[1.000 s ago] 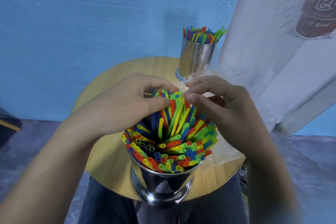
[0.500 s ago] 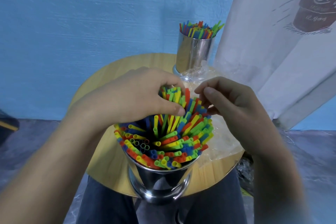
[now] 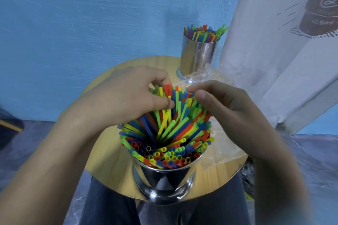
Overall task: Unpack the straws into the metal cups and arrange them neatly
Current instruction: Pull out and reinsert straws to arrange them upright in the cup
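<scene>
A shiny metal cup [image 3: 164,179] stands at the near edge of the round wooden table [image 3: 108,153], packed with coloured straws [image 3: 170,133] that fan outward. My left hand [image 3: 126,95] reaches over the far side of the bunch and grips several straw tips between thumb and fingers. My right hand [image 3: 225,107] comes in from the right, its thumb and curled fingers against the straw tips on that side. A second metal cup [image 3: 197,58] full of upright straws [image 3: 204,33] stands at the table's far edge.
Crumpled clear plastic wrapping [image 3: 221,144] lies on the table's right half, between the two cups. A white cloth banner [image 3: 285,42] hangs close on the right. A blue wall [image 3: 91,14] is behind the table. My legs in dark trousers [image 3: 109,206] are under the near edge.
Both hands stayed on the far straw tips; the right hand drew slightly apart from the left and the straws between them stand more upright. The view tilted a little.
</scene>
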A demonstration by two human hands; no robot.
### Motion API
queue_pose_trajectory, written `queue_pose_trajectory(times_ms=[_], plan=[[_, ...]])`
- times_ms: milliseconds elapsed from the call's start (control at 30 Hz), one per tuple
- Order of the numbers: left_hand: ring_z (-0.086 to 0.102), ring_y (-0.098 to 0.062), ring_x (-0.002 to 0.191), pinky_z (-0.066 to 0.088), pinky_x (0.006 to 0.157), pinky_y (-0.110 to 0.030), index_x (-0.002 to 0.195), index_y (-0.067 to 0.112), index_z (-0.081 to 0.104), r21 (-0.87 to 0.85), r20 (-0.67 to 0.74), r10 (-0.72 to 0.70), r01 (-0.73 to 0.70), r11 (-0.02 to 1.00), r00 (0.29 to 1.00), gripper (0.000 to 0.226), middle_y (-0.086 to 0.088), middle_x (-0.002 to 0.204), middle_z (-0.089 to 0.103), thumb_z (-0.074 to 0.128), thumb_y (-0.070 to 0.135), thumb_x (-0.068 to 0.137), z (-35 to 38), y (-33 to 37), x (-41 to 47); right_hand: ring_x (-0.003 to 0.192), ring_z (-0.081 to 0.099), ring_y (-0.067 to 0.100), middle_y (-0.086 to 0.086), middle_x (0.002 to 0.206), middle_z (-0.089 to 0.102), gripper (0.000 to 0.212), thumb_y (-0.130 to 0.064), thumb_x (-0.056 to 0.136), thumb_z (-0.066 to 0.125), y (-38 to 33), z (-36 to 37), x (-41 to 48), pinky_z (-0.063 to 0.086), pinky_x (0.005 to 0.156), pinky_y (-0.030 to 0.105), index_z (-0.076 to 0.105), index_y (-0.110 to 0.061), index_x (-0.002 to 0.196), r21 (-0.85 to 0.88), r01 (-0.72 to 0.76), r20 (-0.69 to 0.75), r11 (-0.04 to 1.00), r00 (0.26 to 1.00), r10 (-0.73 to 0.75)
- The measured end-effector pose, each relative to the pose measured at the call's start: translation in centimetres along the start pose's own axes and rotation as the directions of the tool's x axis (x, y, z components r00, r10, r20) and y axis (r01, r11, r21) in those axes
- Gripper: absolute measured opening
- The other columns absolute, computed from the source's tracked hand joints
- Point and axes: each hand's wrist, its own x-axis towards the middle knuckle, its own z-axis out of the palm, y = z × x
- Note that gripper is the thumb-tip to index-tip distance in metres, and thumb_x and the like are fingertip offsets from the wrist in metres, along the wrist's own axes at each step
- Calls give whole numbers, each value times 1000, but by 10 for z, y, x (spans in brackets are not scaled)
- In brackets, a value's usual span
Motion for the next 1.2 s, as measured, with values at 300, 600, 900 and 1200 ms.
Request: queue_pose_trajectory(times_ms=[300,600,900,1200], plan=[[65,-5,86,54,85,-43,85,32,71,-202,-51,147,-154,967,988,18,16,90,70,76,49,85,5,-6,6,96,71,16,-5,101,75,28,-38,102,51,2,0,-1,54,77,23,72,-24,112,18,19,2,1000,1000,-19],[68,-9,81,54,77,-28,86,32,72,-318,-67,204,-215,923,977,10,8,89,71,78,26,88,5,-13,7,99,71,19,-3,103,76,25,-33,103,52,5,0,-1,53,80,29,73,-23,113,15,24,5,1000,1000,-24],[69,-5,91,57,85,-36,86,33,70,-352,-174,257,-304,885,951,7,11,91,72,70,39,84,5,-10,7,99,71,18,-5,102,75,23,-28,105,53,6,-2,-2,57,80,33,73,-22,114,2,38,-23,999,999,-38],[66,-16,77,51,69,-28,109,21,63,-697,-624,-86,-504,511,776,12,4,91,74,59,14,100,-16,-10,10,101,71,18,-9,102,76,19,-31,103,55,2,2,-2,60,80,34,73,-27,108,2,32,-40,999,999,-32]])
